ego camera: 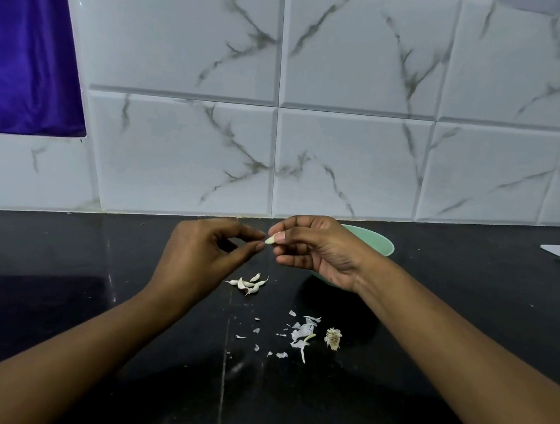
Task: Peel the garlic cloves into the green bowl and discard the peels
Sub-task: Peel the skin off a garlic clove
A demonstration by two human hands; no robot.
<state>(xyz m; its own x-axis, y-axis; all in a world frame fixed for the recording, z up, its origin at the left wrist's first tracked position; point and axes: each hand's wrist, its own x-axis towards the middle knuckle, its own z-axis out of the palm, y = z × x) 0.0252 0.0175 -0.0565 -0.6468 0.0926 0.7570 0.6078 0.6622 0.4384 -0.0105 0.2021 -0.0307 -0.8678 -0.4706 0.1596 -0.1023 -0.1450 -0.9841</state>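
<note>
Head view: above a black bench [92, 296], the right hand [319, 249] pinches a garlic clove [270, 239] between thumb and forefinger. Its grip is narrow and closed on the clove's thick end, and the pointed end aims toward 9 o'clock. The left hand [206, 256] meets it from that side. Its thumb and forefinger are curled into a tight grip with the tips closing on the clove's point, and the other fingers are folded loosely behind.

The green bowl [378, 243] stands on the bench directly behind the right hand, which hides most of it. Only the rim shows at 2 o'clock from the knuckles, and the bowl's contents cannot be seen.

A small pile of unpeeled cloves [247, 283] lies on the bench at 6 o'clock from the held clove. Scattered peels [301, 333] lie nearer the person at 5 o'clock from that pile, with a dry root stub [333, 338] just beside them at 3 o'clock.

A marbled tile wall [352, 82] rises behind the bench, and a purple curtain [20, 50] hangs at 10 o'clock.
</note>
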